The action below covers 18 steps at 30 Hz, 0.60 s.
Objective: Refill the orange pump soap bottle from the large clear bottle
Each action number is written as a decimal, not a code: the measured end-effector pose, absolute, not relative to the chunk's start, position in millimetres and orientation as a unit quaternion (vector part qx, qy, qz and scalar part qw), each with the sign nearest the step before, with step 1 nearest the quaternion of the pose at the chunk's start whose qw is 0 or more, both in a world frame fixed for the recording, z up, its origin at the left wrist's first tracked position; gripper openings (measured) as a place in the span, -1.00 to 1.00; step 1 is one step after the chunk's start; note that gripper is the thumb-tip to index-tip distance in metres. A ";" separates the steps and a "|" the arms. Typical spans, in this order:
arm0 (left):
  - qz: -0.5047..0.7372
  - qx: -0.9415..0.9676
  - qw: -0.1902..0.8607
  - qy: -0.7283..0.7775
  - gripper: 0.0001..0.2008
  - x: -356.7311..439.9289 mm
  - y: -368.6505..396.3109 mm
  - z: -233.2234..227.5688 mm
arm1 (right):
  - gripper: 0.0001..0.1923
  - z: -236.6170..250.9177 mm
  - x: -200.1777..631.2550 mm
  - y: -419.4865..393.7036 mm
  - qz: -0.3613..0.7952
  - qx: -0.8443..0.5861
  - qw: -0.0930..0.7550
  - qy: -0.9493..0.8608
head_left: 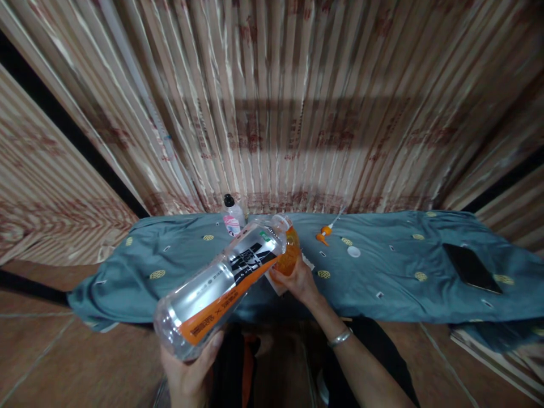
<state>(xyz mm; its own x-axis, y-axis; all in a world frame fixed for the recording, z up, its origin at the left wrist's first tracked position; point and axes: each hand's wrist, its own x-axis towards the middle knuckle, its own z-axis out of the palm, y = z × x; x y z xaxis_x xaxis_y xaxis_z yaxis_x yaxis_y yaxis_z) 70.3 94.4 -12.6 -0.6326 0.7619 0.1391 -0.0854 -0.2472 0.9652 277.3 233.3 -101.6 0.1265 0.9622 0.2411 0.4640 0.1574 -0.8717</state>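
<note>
Striped curtain fabric [297,102] forms the backdrop, hanging behind a low surface covered with a teal cloth [178,266] printed with small yellow motifs. Terracotta floor tiles [51,351] lie below.

Left hand [187,374]: closed around the base of a large clear plastic bottle [221,283] with an orange, black and white label. The bottle is tilted, its neck pointing up and away toward the right hand.

Right hand [300,280]: gripping a small orange bottle [289,252] from below, held just above the near edge of the cloth. A metal bracelet [339,338] sits on that wrist. The mouth of the large bottle meets the top of the orange bottle; whether they touch cannot be determined.

On the cloth:
- 1 small clear bottle with a black cap [233,216] and pink label, upright at the far edge, just behind the large bottle's neck.
- 1 orange pump nozzle [325,231], lying on its side, right of the hands.
- 1 white cap [353,251], near the nozzle.
- 1 dark phone [471,267], flat, well apart at the right end.
</note>
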 end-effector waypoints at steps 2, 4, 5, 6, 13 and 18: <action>0.723 0.321 0.287 0.540 -0.05 69.5 94.7 -12.6 | -0.18 -101.9 278.0 233.4 0.272 -0.584 0.465 -0.607; 0.724 0.326 0.284 0.537 -0.04 68.2 95.0 -13.9 | -0.19 -101.3 278.4 233.3 0.273 -0.577 0.467 -0.612; 0.724 0.326 0.283 0.538 -0.02 67.5 95.1 -14.9 | -0.19 -100.8 278.5 233.2 0.274 -0.575 0.467 -0.614; 0.723 0.327 0.283 0.539 0.00 66.8 95.1 -16.1 | -0.20 -100.2 278.6 233.2 0.274 -0.573 0.467 -0.615; 0.726 0.324 0.293 0.532 -0.05 66.7 95.2 -18.0 | -0.24 -97.6 277.3 233.3 0.279 -0.575 0.462 -0.615; 0.730 0.317 0.296 0.528 -0.01 71.1 94.9 -12.2 | -0.25 -96.8 274.8 232.9 0.274 -0.580 0.470 -0.606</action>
